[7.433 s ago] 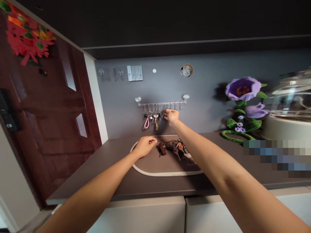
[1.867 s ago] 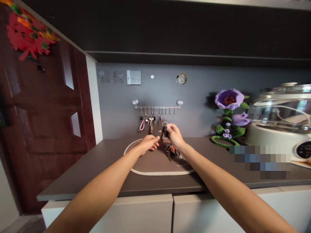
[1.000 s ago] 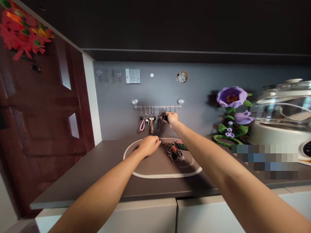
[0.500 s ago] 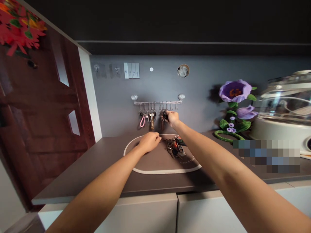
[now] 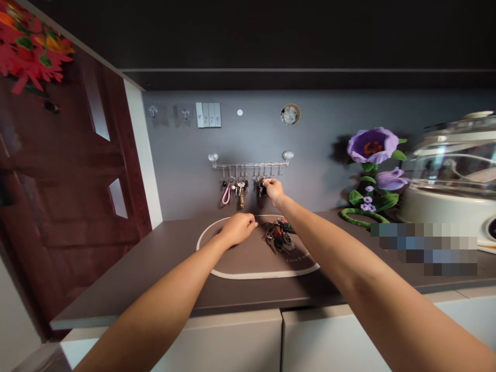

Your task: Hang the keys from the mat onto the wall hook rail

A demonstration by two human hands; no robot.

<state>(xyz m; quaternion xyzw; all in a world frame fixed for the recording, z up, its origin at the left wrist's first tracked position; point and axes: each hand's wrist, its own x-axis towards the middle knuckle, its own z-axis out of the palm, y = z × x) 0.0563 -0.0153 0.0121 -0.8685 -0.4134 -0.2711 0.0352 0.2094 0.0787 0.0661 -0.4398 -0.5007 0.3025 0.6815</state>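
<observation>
On the grey back wall hangs a clear hook rack [image 5: 251,165] with several key rings on it. My right hand [image 5: 273,191] is raised to the rack's right half, its fingers pinched on a dark bunch of keys [image 5: 260,187] at the hooks. The fingertips partly cover the keys there. Further left hang more keys [image 5: 242,187], one with a brown tag, and a pink loop strap [image 5: 226,194]. My left hand [image 5: 238,228] rests curled over the brown mat [image 5: 248,261], with nothing visible in it. A pile of keys [image 5: 277,236] lies on the mat between my arms.
Purple crocheted flowers [image 5: 372,147] and a white appliance with a clear cover [image 5: 449,201] stand at the right. A dark shelf [image 5: 271,41] overhangs the counter [image 5: 127,274]. Wall switches [image 5: 208,114] are above the rack; a red-brown door [image 5: 73,206] is at the left.
My right hand has shifted slightly at the hooks, still at the dark keys. The left hand stays in place over the mat. The view has moved only a little.
</observation>
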